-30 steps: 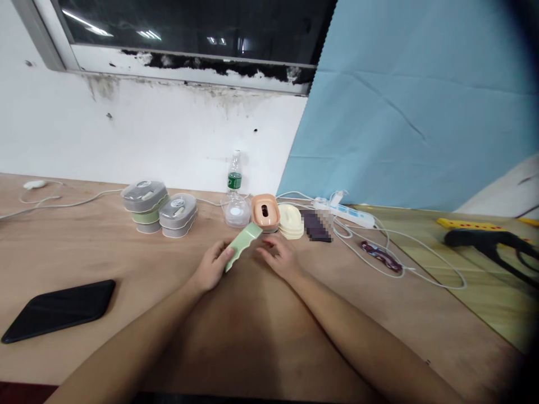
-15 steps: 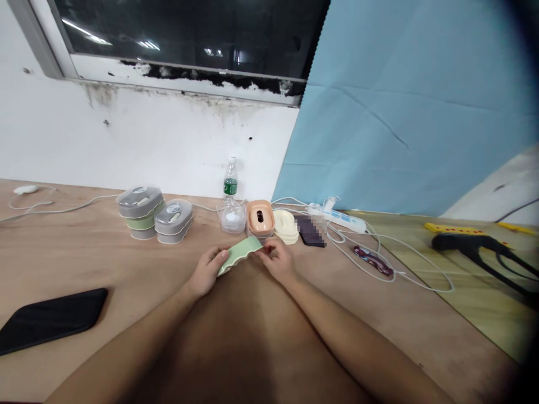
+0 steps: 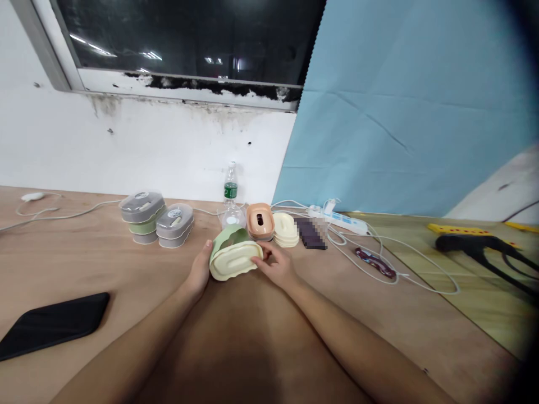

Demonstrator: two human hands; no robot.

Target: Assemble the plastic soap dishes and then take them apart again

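Above the near middle of the table, my left hand (image 3: 199, 269) grips a light green box (image 3: 218, 241) by its left side. The box is tilted, and a dark gap shows between its wall and a cream wavy-edged lid (image 3: 236, 261) at its front. My right hand (image 3: 277, 266) pinches the right end of that lid between thumb and fingers. Whether the lid touches the green box all along its edge cannot be told. Just beyond lie a peach-coloured container (image 3: 260, 220) and a stack of cream lids (image 3: 286, 229).
Grey-lidded boxes (image 3: 174, 224) stand at the left, some stacked. A water bottle (image 3: 231, 184) and clear plastic covers (image 3: 233, 217) are near the wall. A power strip (image 3: 345, 220) with loose white cables lies at the right, a black flat case (image 3: 54, 325) at the left front.
The green box has been turned so that the cream lid now faces me. My right hand has moved slightly down onto the lid's right end, and my left hand has shifted a little left.
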